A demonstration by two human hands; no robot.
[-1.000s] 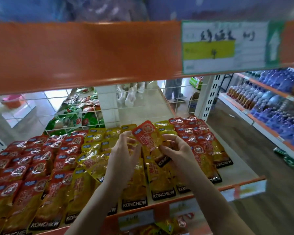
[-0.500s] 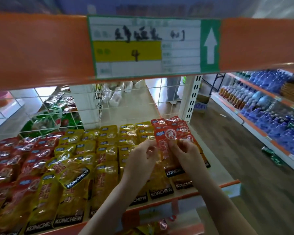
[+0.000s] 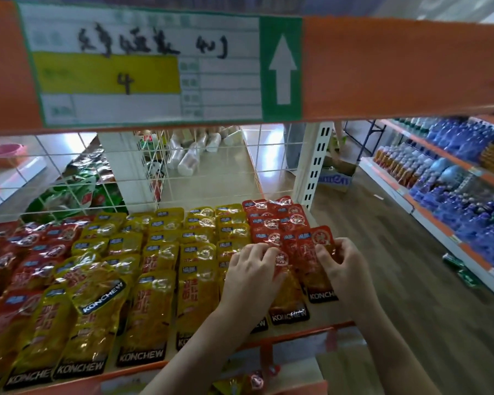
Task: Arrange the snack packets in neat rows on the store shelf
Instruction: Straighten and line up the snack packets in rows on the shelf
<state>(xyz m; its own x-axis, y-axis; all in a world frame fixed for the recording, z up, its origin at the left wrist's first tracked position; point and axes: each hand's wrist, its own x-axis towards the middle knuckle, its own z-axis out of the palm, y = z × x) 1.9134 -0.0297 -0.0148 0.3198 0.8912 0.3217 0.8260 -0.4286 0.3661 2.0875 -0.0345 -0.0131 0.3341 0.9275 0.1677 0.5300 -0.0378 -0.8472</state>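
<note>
Both hands down on the red column at the shelf's right end. Left hand (image 3: 250, 269) lies flat, fingers spread over a red packet (image 3: 283, 259) in the front part of that column. Right hand (image 3: 344, 269) has fingers curled, pinching the right edge of the neighbouring red packet (image 3: 315, 252), which sits slightly tilted and overlaps the one under the left hand.

Left of the left hand: yellow packets (image 3: 160, 269) in several overlapping rows, one yellow pack (image 3: 100, 295) lying skewed across them. Further left, more red packs (image 3: 26, 252).

Edges: orange front lip of the shelf (image 3: 297, 336) just below both wrists; white upright (image 3: 311, 172) beyond the right hand. Bare shelf strip right of the right hand, then open aisle floor (image 3: 382, 252). Wire grid (image 3: 211, 172) behind the rows. Upper shelf edge with a price label (image 3: 143, 67) hangs over the hands.
</note>
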